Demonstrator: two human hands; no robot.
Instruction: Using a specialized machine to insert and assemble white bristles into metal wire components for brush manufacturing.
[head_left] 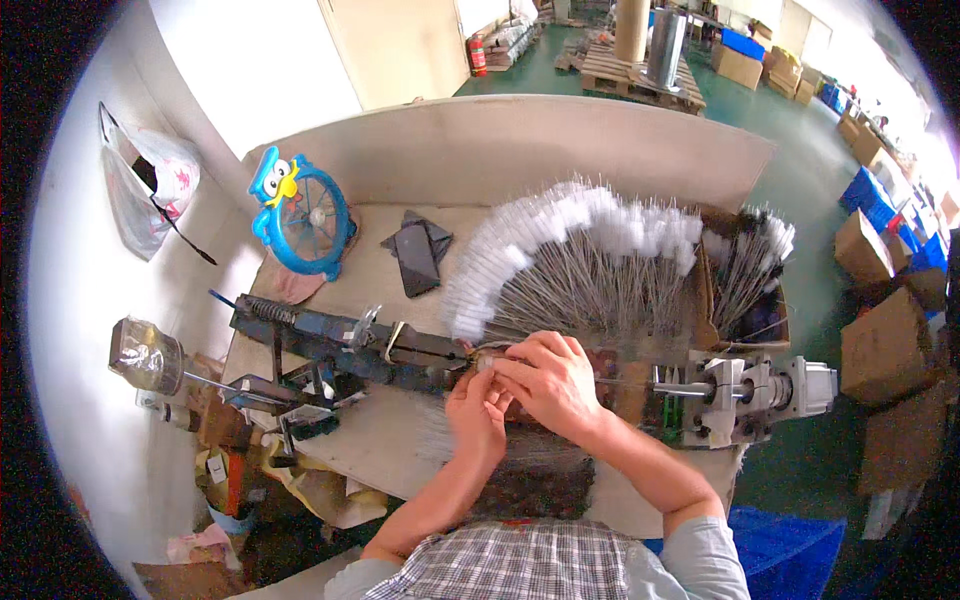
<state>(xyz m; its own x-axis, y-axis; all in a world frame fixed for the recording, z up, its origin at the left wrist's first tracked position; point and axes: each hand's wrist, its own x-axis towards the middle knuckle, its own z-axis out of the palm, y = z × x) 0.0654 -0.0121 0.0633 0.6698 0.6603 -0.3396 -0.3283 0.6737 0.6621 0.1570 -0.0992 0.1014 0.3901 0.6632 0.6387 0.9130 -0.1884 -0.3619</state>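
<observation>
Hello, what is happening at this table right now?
A person works at a wooden bench with both bare hands. The left hand and the right hand meet at the middle of a dark metal machine, pinching something small that cannot be made out. Behind the hands a big fan of white-tipped wire brushes is spread out, with more in a cardboard box. A blue toy-like fan stands at the left.

I see a bright, evenly lit view with soft daylight coming from the upper right, where the far floor (880, 100) washes out in glare. Shadows stay faint. The fisheye bends straight edges near the rim and leaves black corners. My hands look slightly soft; the centre stays fairly sharp.
</observation>
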